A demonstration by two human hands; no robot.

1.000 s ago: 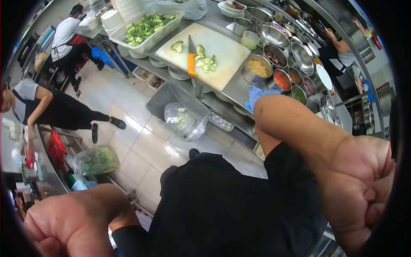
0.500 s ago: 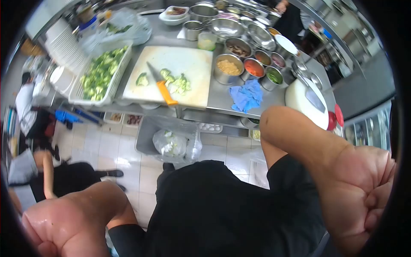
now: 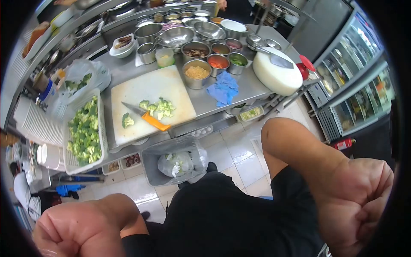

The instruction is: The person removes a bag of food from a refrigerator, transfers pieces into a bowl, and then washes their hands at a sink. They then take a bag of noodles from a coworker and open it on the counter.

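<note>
My left hand [image 3: 70,227] is raised at the lower left, its fingers curled into a fist and partly cut off by the dark rim of the view. On the lower right, my right hand [image 3: 364,195] is likewise closed, fingers folded toward the palm; nothing shows in either. Both are well apart from the counter. A white cutting board [image 3: 145,92] bears a knife with an orange handle [image 3: 156,121], its blade beside cut broccoli [image 3: 165,107]. One more floret [image 3: 127,121] sits to the left. A white basket [image 3: 102,128] of broccoli stands left of the board.
Metal containers of chopped food, such as shredded carrot [image 3: 218,62], crowd the counter's back. A blue cloth [image 3: 223,88] lies near a round white block [image 3: 276,73] with a cleaver [image 3: 280,61] on it. Below stands a lined grey bin [image 3: 150,165]. Glass-door fridges [image 3: 355,64] are at right.
My view has turned to the right, so the counter shifts left and the fridges come into view. Both hands remain raised and closed. The co-worker at lower left has left the view.
</note>
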